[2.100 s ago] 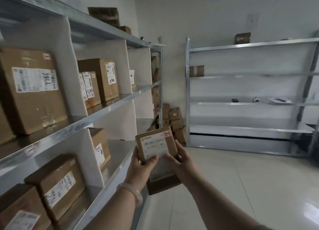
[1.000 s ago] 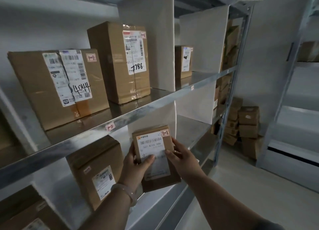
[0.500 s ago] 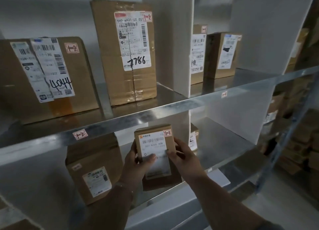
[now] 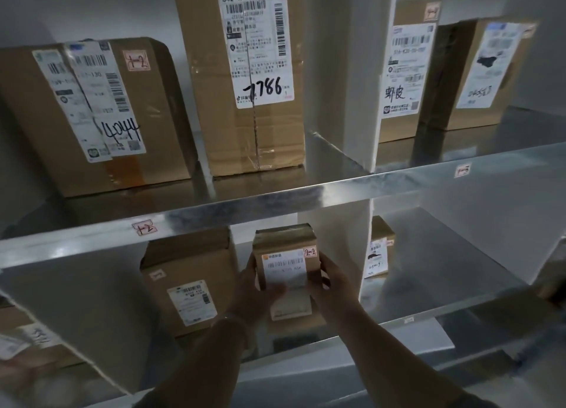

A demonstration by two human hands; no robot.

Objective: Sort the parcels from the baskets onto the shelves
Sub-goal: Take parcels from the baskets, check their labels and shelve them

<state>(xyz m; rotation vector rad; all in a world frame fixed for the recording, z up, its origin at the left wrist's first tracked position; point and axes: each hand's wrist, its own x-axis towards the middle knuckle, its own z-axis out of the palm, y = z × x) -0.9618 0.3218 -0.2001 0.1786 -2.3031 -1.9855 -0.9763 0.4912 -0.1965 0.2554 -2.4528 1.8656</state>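
Far left on the lower shelf (image 4: 444, 273), a labelled box (image 4: 186, 285). Just beside it, left hand (image 4: 254, 288) curled round the left edge of the parcel (image 4: 286, 248), thumb lying over the white label. Parcel upright, tagged 2-2, held inside the lower bay under the shelf edge tagged 1-2; whether resting on the shelf, cannot tell. Right hand (image 4: 333, 282) curled round the right edge, fingers behind. Past the divider (image 4: 346, 236), a small box (image 4: 379, 248).

Site: you stand in a parcel depot | evidence: steel shelving (image 4: 306, 197) with slot stickers (image 4: 144, 228) | barcode-labelled cardboard parcels (image 4: 275, 138) between white dividers (image 4: 346, 70)
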